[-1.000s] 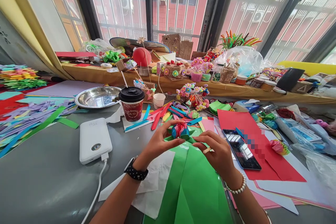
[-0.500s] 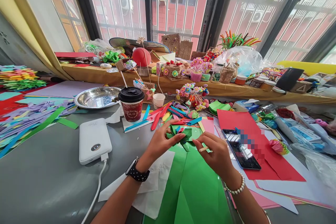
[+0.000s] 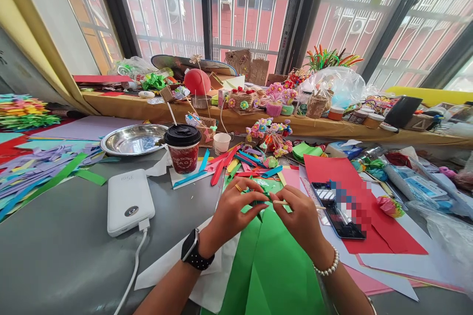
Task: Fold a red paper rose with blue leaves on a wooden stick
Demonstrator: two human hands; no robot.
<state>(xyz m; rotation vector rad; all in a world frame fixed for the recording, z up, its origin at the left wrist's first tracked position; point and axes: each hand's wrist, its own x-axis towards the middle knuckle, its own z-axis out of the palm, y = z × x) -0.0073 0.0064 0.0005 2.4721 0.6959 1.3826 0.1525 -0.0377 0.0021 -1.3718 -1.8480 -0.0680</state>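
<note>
My left hand [image 3: 236, 209], with a gold ring and a black dotted watch strap at the wrist, is closed on a small folded green paper piece [image 3: 260, 216]. Its fingers cover most of the piece. Close by on the right, my right hand [image 3: 301, 214] pinches at the edge of the same piece, fingertips nearly meeting those of the left. A thin wooden stick [image 3: 282, 203] lies across the right hand's fingers, its far end poking out on the right. Beneath both hands spreads a large green paper sheet [image 3: 284, 266] with crease lines.
Coloured paper strips [image 3: 221, 165] lie beyond my hands, by a lidded coffee cup [image 3: 182, 155] and a small white cup [image 3: 221, 143]. A white power bank [image 3: 130, 197] and steel plate [image 3: 111, 143] stand left. A phone [image 3: 342, 221] rests on red paper [image 3: 399, 236] at right.
My left hand has turned over the green paper piece, so the back of the hand now faces me and hides more of it. The stick in my right hand now points further right.
</note>
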